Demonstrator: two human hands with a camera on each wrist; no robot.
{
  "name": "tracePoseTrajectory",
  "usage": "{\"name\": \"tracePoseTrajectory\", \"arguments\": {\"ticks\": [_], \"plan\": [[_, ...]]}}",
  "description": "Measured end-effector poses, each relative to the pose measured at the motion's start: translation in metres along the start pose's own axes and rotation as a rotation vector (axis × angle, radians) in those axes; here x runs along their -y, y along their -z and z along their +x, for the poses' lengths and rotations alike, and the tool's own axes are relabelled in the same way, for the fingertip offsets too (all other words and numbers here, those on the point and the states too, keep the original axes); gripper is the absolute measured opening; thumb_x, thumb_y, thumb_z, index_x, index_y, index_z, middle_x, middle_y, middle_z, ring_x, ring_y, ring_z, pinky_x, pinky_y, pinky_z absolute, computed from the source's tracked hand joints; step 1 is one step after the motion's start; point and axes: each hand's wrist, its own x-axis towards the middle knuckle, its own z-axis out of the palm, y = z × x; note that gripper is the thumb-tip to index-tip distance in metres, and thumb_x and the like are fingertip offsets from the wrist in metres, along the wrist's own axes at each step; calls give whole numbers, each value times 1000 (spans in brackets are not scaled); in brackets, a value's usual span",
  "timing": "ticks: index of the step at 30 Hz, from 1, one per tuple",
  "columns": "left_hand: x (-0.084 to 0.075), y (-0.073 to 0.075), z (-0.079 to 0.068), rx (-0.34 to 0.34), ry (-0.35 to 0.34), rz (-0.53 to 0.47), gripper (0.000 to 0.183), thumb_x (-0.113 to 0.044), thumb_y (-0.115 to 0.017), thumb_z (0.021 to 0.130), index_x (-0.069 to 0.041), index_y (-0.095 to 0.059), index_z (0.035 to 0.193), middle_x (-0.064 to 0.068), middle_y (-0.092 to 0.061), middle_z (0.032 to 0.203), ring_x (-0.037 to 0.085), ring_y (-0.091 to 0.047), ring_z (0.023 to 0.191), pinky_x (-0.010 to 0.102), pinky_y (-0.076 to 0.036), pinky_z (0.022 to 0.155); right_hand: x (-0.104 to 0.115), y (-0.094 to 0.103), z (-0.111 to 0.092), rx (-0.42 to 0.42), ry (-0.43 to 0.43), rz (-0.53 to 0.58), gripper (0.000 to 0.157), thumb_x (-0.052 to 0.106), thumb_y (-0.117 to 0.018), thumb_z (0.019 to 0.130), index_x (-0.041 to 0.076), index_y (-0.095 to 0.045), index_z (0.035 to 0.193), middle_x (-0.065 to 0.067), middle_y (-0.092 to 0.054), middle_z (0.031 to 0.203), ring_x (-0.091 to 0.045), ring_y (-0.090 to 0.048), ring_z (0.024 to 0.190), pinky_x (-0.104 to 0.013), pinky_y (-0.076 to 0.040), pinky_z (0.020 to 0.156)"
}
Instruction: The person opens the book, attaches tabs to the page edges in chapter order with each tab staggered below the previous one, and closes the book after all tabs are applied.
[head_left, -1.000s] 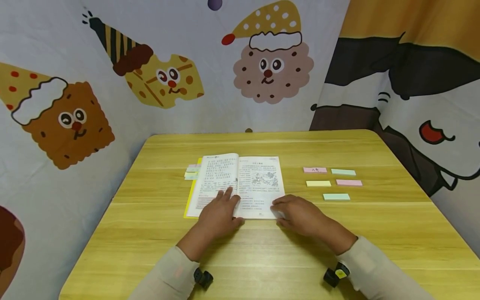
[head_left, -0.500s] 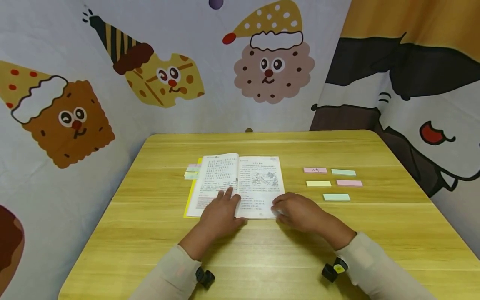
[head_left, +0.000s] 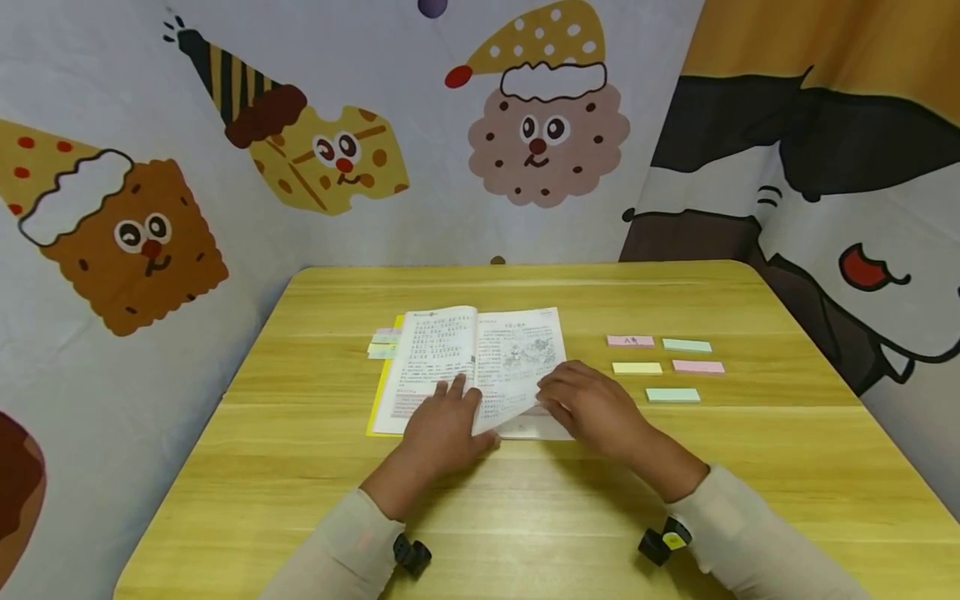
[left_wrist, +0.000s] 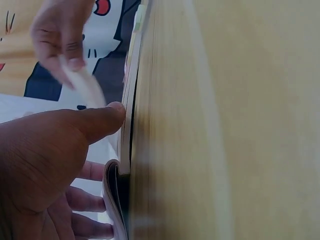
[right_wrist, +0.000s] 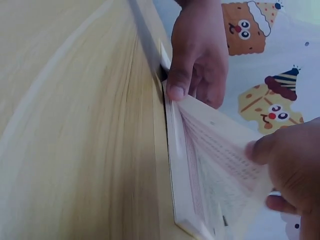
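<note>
An open book [head_left: 435, 350] with printed pages lies on the table, its yellow cover edge showing at the left. My left hand [head_left: 442, 429] rests on the book near the spine, fingers extended over the left page and thumb at the bottom edge. With thumb and fingers, my right hand [head_left: 592, 408] pinches the lower right corner of a page [right_wrist: 225, 155], which is lifted and bent up off the pages beneath. In the left wrist view the raised page [left_wrist: 85, 87] hangs from the right hand's fingers, partly blurred.
Several sticky notes lie right of the book, among them a pink one [head_left: 630, 341] with writing, a yellow one [head_left: 637, 367] and a green one [head_left: 672, 395]. Coloured tabs [head_left: 382, 343] stick out at the book's left edge. A cartoon-printed cloth [head_left: 435, 233] hangs behind the table [head_left: 480, 517].
My right hand has risen slightly from the book's lower right corner, lifting the page corner up and to the left. The left hand has barely moved.
</note>
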Motion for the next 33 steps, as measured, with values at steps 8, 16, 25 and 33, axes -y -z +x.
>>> {"name": "tracePoseTrajectory", "arguments": {"ticks": [8, 16, 25, 33], "plan": [[0, -1, 1, -85, -15, 14, 60, -49, -64, 97, -2, -59, 134, 24, -53, 145, 47, -55, 127, 56, -51, 94, 9, 3, 8, -213, 114, -16, 33, 11, -88, 81, 10, -76, 112, -7, -65, 131, -29, -56, 126, -42, -46, 105], [2, -4, 5, -211, 108, -161, 67, -44, -55, 104, 2, -40, 150, 18, -67, 106, 32, -70, 81, 46, -55, 61, 4, 3, 2, -141, -123, 79, 69, 22, -84, 87, 5, -51, 145, -16, -56, 141, -33, -53, 130, -50, -53, 95], [7, -7, 3, -464, 176, -287, 108, -27, -74, 94, -5, 6, 163, 28, -61, 125, 35, -69, 86, 44, -56, 60, -7, -11, -12, 264, -137, 94, 50, 32, -81, 90, 5, -67, 129, -12, -64, 134, -31, -57, 127, -47, -47, 105], [9, -7, 2, -520, 165, -271, 106, -2, -72, 87, -8, 0, 164, 26, -15, 164, 48, -47, 131, 41, -57, 63, -9, -12, -17, 347, -119, 127, 49, 31, -83, 88, 5, -68, 127, -10, -65, 130, -29, -59, 123, -46, -47, 104]]}}
